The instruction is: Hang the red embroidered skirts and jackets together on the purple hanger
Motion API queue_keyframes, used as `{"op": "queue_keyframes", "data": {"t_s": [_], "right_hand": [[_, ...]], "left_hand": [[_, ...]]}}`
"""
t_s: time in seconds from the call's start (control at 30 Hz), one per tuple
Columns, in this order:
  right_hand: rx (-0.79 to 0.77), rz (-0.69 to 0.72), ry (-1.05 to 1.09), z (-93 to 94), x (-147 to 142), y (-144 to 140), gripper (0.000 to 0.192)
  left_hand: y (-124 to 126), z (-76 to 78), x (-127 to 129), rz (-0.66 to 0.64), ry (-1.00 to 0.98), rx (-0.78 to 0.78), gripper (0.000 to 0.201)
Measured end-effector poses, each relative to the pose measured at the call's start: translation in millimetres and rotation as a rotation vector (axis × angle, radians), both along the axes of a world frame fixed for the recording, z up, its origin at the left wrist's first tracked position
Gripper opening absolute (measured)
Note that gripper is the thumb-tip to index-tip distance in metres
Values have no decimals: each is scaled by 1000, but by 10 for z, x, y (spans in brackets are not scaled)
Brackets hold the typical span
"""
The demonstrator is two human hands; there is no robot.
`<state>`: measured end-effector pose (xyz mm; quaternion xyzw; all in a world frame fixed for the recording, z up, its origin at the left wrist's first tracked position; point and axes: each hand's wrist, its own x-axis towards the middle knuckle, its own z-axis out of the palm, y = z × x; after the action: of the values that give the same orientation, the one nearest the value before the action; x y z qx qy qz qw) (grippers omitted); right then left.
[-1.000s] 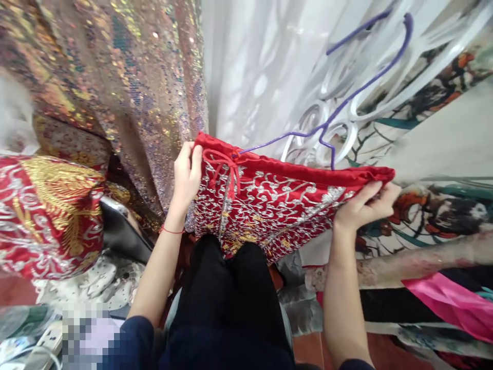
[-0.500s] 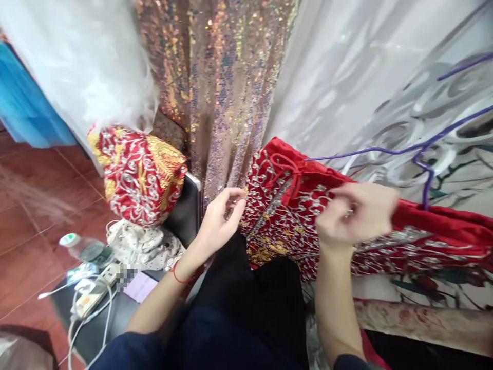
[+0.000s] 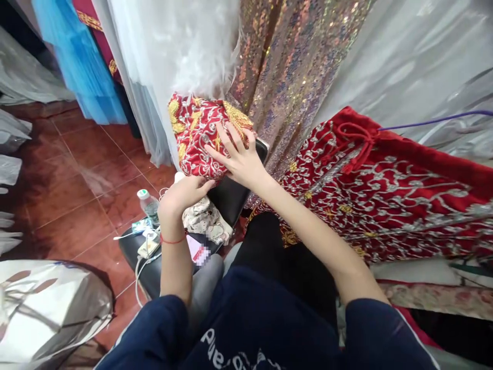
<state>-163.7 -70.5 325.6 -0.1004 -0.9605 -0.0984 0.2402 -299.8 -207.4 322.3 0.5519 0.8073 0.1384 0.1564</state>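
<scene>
blue dress [image 3: 79, 67] hanging far left, a water bottle [image 3: 148, 203] and power strip [image 3: 148, 245] on the black chair [image 3: 231, 198]. left hand [image 3: 183, 194] cups the underside of the folded red embroidered bundle [image 3: 196, 134], fingers curled against it. the bundle sits on the chair back, long axis tilting up toward the right. right hand [image 3: 236, 156] lies flat on top, fingers spread. red skirt [image 3: 385, 180] hangs on the right. sweatshirt [image 3: 250, 339] lettering is upside down, can't read it.
</scene>
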Motion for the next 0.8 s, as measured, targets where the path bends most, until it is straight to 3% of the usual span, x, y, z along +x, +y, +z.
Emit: {"op": "queue_keyframes", "data": {"t_s": [0.07,0.17,0.3,0.4,0.47,0.57,0.67,0.8], "right_hand": [[-41,-11,19,23,-174,-15,39],[-48,-18,86,131,-295,-12,30],[-41,-110,253,286,-235,-15,26],[-54,-192,350,337,-117,-7,28],[-70,-227,400,357,-45,6,29],[-88,-261,433,393,36,26,32],[-92,-293,412,439,107,27,34],[-70,-287,414,516,261,-72,29]], "left_hand": [[-85,-58,-109,26,-61,61,38],[-171,-161,-260,115,-83,269,42],[-252,-231,-376,209,-17,593,77],[-317,-220,-320,242,70,550,105],[-355,-211,-244,242,149,480,107],[-389,-184,-184,307,211,442,88],[-428,-93,-234,316,127,456,50],[-530,127,-251,297,-59,662,23]]}}
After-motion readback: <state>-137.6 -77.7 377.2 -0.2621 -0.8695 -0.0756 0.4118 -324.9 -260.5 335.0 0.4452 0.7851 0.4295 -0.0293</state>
